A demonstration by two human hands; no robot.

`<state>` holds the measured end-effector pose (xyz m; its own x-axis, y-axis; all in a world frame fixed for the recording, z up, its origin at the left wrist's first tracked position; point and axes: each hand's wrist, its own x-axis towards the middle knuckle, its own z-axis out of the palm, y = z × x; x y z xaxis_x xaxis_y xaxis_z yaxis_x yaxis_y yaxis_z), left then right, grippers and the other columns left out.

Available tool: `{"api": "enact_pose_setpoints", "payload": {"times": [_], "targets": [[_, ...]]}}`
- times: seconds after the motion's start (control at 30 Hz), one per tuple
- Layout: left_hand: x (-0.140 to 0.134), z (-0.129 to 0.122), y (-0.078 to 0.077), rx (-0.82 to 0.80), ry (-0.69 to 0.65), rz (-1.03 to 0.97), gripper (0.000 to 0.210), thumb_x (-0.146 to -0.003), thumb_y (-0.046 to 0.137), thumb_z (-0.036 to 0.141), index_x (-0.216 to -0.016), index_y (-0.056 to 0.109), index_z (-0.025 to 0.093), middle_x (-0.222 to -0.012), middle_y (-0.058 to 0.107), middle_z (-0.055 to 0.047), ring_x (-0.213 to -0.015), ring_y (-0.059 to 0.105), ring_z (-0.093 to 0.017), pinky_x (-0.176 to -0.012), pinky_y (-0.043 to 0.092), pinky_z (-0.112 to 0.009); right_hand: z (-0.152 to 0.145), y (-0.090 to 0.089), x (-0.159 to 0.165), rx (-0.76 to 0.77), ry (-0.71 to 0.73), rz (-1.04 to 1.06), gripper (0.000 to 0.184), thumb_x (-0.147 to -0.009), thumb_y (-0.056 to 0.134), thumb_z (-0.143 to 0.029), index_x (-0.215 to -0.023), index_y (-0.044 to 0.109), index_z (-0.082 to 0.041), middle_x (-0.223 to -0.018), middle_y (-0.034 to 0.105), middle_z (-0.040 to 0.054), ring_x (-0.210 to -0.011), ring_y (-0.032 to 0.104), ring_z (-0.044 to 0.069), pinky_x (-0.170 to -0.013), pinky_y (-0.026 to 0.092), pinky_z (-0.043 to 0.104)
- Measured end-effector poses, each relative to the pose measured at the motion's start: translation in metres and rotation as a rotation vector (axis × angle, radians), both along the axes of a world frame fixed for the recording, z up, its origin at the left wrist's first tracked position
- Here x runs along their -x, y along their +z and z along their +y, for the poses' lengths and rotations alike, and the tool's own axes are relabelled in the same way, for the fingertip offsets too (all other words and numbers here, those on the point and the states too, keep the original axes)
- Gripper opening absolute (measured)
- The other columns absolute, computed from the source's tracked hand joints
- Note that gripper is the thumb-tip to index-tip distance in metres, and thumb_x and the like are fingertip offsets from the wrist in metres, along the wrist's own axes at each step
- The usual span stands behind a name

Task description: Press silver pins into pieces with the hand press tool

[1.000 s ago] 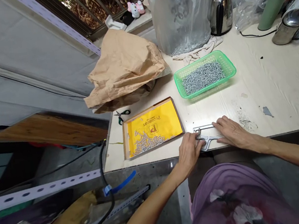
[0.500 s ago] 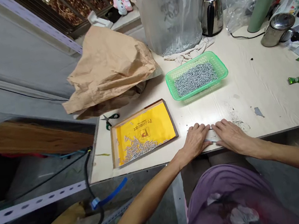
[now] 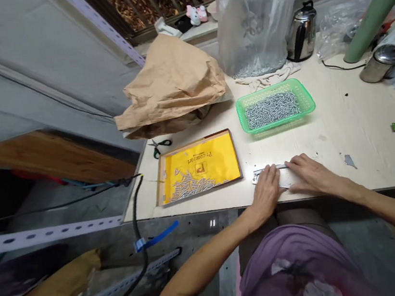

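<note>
A flat, pale grey metal plate (image 3: 286, 179) lies near the front edge of the table, with a thin metal strip along its far side. My left hand (image 3: 268, 188) is closed over its left part, fingers together on top and the thumb at the near edge. The plate's left end shows beyond those fingers. At the right end, my right hand (image 3: 309, 175) grips the plate with bent fingers and covers that end. To the left is a shallow cardboard tray (image 3: 235, 155) with a yellow lining and a heap of small metal pins.
Behind the plate stands a green plastic basket (image 3: 248, 130) full of small metal pieces. Scissors (image 3: 159, 146) and a brown paper bag (image 3: 178, 82) lie at the left. A clear plastic bag (image 3: 252, 29), a kettle (image 3: 302, 34) and a green flask (image 3: 372, 23) stand at the back.
The view has shifted, so the table's things appear further right. The plate's left end now shows past my left hand, and the gap between my hands is a little wider.
</note>
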<state>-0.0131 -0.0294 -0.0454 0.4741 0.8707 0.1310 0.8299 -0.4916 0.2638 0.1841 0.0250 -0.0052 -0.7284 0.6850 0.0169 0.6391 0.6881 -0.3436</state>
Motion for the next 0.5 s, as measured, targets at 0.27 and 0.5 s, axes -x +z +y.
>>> {"api": "enact_pose_setpoints", "payload": {"times": [0.27, 0.5], "targets": [[-0.017, -0.041, -0.011, -0.020, -0.108, -0.139, 0.053, -0.093, 0.046, 0.049, -0.135, 0.045, 0.016, -0.139, 0.052, -0.013, -0.139, 0.036, -0.027, -0.113, 0.033, -0.045, 0.043, -0.003, 0.008, 0.021, -0.046, 0.027, 0.017, -0.092, 0.046, -0.022, -0.086, 0.062, -0.018, -0.085, 0.062, 0.0093, -0.081, 0.055, 0.022, -0.073, 0.045, 0.035], [-0.018, -0.040, -0.008, 0.054, -0.087, -0.184, 0.065, -0.090, 0.044, 0.058, -0.137, 0.044, 0.013, -0.141, 0.049, -0.017, -0.138, 0.036, -0.030, -0.115, 0.029, -0.047, 0.042, 0.012, 0.058, -0.098, 0.118, -0.087, 0.013, -0.086, 0.058, -0.020, -0.095, 0.067, -0.023, -0.096, 0.065, 0.0095, -0.087, 0.053, 0.025, -0.071, 0.038, 0.037]]}}
